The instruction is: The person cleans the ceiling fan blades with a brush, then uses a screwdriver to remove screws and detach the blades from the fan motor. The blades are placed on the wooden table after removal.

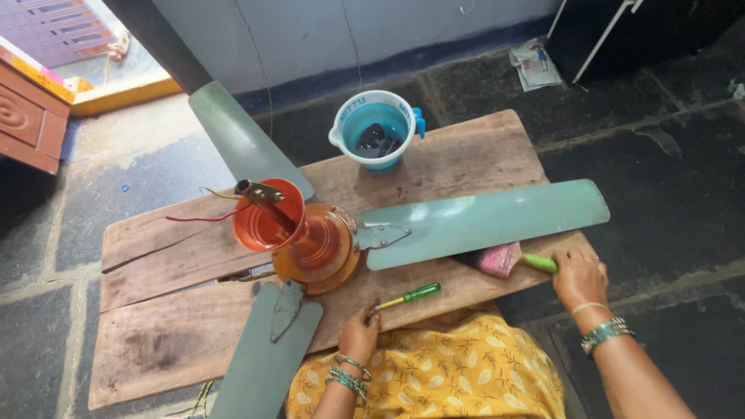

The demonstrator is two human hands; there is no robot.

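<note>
A ceiling fan lies on a low wooden table [466, 155], its copper-coloured motor hub [314, 244] in the middle with three pale green blades, one blade [489, 217] reaching right. My right hand [578, 275] grips the green handle of a paintbrush [516, 260] whose pinkish bristles rest under that blade's edge. My left hand [358, 334] rests on the table's near edge, fingertips touching the metal tip of a green-and-yellow screwdriver [411, 295] that lies flat.
A blue-and-white plastic jug [376, 128] with dark liquid stands at the table's far side. Red and yellow wires [206, 217] trail left from the hub. A crumpled paper [535, 66] lies on the dark stone floor near the wall.
</note>
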